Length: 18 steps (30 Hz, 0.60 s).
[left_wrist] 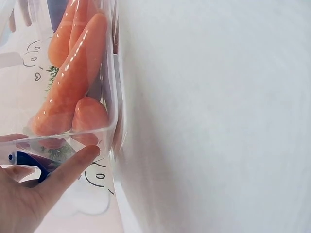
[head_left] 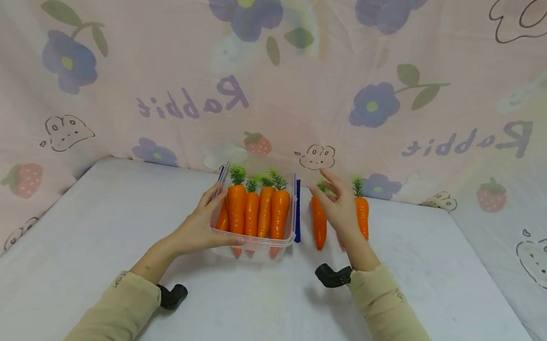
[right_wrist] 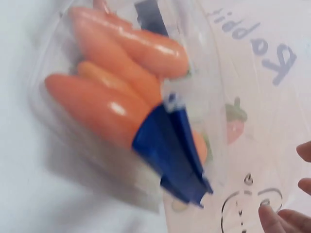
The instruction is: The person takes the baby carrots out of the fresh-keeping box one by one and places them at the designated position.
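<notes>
A clear plastic food container (head_left: 250, 241) with blue clip flaps stands on the table, holding several carrots (head_left: 237, 206) with green tops, tips toward the front. My left hand (head_left: 198, 229) grips its left side, thumb along the front wall. In the left wrist view, the thumb (left_wrist: 73, 170) lies against the clear wall near a blue flap (left_wrist: 29, 160). My right hand (head_left: 342, 209) is raised right of the container, fingers spread and holding nothing. Beside and partly behind it lie loose carrots (head_left: 318, 223). In the right wrist view, a blue flap (right_wrist: 167, 150) hangs from the container's side.
A white-covered table (head_left: 439, 313) extends around the container. Behind it hangs a pink cloth (head_left: 313, 85) printed with flowers and rabbits. Black wrist-worn devices (head_left: 332, 276) stick out beneath both sleeves.
</notes>
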Available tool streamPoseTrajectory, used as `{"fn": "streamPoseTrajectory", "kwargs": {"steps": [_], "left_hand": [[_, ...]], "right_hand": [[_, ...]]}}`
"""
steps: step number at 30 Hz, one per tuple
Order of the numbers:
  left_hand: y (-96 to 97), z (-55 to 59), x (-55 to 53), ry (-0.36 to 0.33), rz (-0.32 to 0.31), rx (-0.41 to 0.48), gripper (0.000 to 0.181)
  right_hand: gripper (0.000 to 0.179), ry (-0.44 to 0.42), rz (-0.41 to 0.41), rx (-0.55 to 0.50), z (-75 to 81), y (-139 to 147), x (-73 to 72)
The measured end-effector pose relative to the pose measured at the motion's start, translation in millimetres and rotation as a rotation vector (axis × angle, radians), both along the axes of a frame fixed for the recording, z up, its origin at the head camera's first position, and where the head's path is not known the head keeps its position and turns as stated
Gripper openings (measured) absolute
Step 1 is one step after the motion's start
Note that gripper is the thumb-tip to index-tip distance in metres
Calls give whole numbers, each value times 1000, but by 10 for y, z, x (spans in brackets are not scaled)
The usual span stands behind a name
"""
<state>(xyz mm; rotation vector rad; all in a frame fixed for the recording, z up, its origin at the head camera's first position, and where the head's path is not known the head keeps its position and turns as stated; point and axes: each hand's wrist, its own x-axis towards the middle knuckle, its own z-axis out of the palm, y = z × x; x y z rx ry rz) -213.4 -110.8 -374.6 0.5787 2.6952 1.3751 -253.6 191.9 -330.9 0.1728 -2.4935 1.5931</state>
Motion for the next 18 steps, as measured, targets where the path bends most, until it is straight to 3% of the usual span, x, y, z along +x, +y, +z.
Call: {"fn": "streamPoseTrajectory", "kwargs": {"steps": [10,18], "left_hand": [[3,-2,0,-4,-5,8,116],[-16,14,5,-26,-5,20,117]], "right_hand": [[52,51,55,14,46,-264,37],[53,-23,97,-17,106,-486,80]]}}
